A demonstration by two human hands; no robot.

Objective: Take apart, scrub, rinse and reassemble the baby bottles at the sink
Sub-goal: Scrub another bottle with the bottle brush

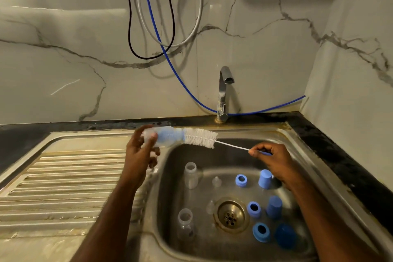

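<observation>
Head view shows the left hand (139, 151) holding one clear bottle (161, 137) on its side above the edge between the drainboard (63, 176) and the sink (308, 155), with the open mouth turned toward the right. Its grip is wrapped around the bottle's base end, fingers pressed on the wall, probably so the bottle does not turn while it is scrubbed. The right hand (269, 158) pinches the thin wire handle of the bottle brush (201, 137) between its closed fingers; the blue sponge tip is inside the bottle and the white bristles are mostly outside the mouth. Holding far back on the handle gives a long push and pull. In the sink basin the other parts stand apart: two more clear bottles (190, 175), both open and looking empty, two small clear teats (216, 182) near the drain (230, 216), three blue collar rings (241, 180) and blue caps (265, 178) on the right side. The tap (224, 93) is not running, and I see no standing water. I judge the scrubbing step is in hand, with rinsing and reassembly not yet done.
</observation>
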